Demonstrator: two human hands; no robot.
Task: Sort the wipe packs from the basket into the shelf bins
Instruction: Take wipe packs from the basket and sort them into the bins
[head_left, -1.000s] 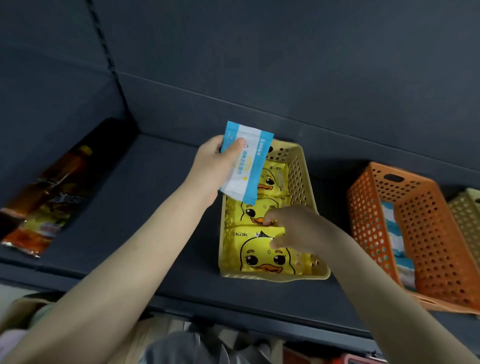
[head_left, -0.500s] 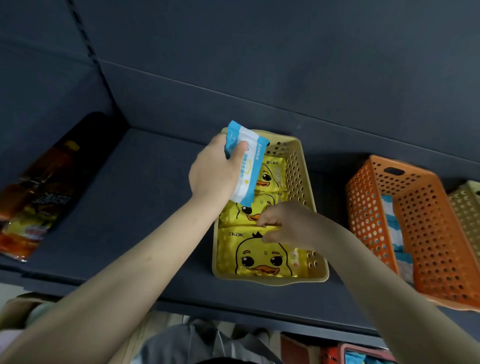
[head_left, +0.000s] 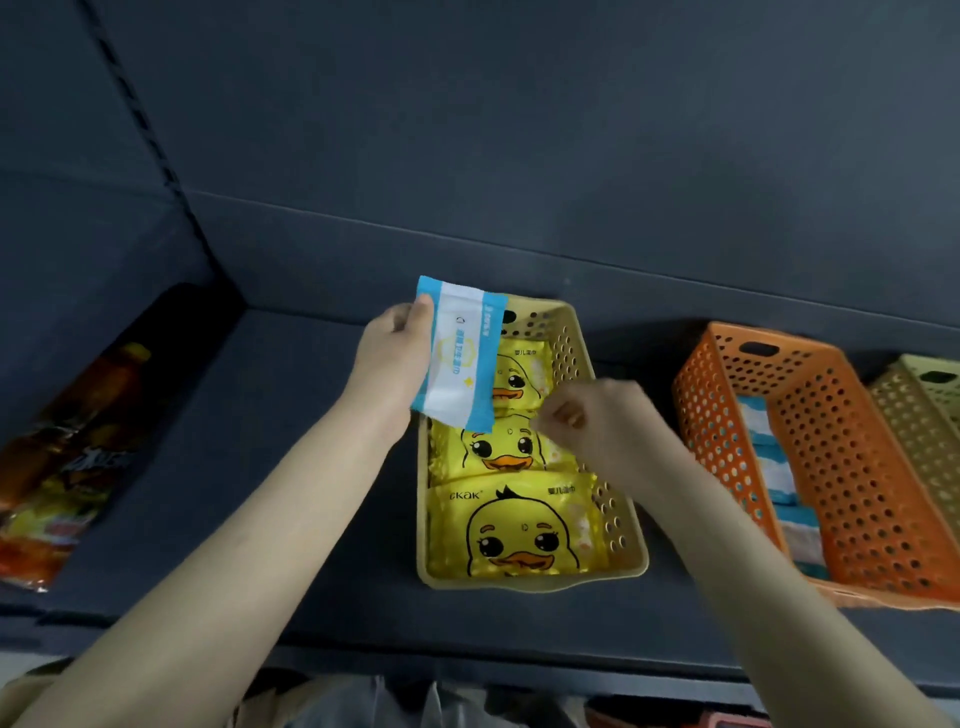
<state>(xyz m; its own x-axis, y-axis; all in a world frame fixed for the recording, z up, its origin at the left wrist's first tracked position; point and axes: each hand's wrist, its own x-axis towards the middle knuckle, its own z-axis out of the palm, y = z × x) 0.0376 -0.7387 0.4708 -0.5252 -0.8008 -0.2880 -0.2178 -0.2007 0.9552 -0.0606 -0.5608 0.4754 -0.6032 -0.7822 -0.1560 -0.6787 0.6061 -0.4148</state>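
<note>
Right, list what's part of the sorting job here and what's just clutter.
Job: blue-and-white wipe pack in left hand; duck wipe packs in yellow bin; orange bin; right hand.
Lying about: snack bags at left.

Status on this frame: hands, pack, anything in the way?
Left hand grips blue-and-white wipe pack over yellow bin. Right hand curled, empty, above duck packs. Right forearm crosses between pack and orange bin.

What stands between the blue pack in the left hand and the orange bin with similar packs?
The right hand, with its forearm, lies over the yellow bin, directly between the blue pack in the left hand and the orange bin. Nothing else visible blocks the way.
</note>
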